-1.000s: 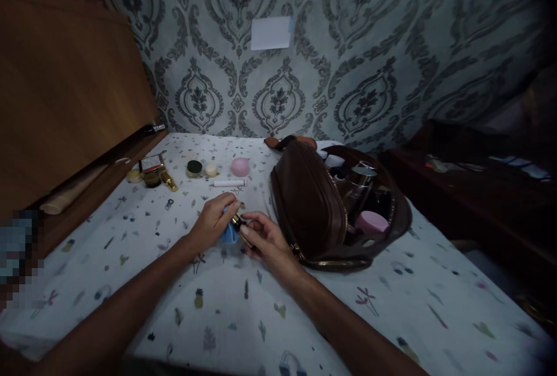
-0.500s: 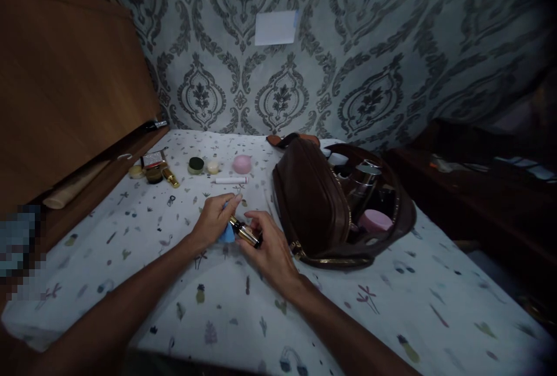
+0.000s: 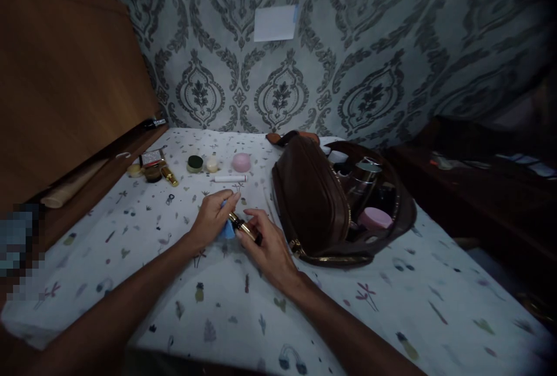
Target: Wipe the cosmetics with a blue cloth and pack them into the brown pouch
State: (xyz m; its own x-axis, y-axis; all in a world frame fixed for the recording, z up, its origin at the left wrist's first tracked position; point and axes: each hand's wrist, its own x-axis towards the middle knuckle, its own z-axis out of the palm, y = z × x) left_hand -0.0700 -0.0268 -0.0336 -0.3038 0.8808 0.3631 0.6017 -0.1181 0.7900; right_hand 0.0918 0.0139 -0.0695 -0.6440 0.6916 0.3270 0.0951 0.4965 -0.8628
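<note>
In the head view my right hand (image 3: 270, 251) is closed on a slim black-and-gold cosmetic tube (image 3: 246, 230), tilted, its dark end by my fingers. My left hand (image 3: 212, 214) grips a blue cloth (image 3: 228, 230) and meets the tube's upper end, which the fingers and cloth partly hide. Both hands are just above a patterned white sheet (image 3: 209, 300). Beyond them lies a white pen-like tube (image 3: 230, 179). To the right of my right hand, an unzipped brown leather bag (image 3: 308, 202) holds a pink round container (image 3: 375, 219) and a silver-capped bottle (image 3: 365, 173).
Beyond my hands stand a pink round item (image 3: 241, 162), a cream jar (image 3: 212, 163) and a dark-lidded jar (image 3: 195, 163). Farther left, a gold tube (image 3: 169, 176) lies beside a compact (image 3: 152, 158) and small jars. A wooden panel (image 3: 73, 68) borders the left side; patterned wallpaper (image 3: 281, 94) covers the back.
The black-and-gold tube has shifted slightly between my hands, and its dark middle band shows more plainly. Both hands stay in nearly the same place. The bag and other items rest where they were.
</note>
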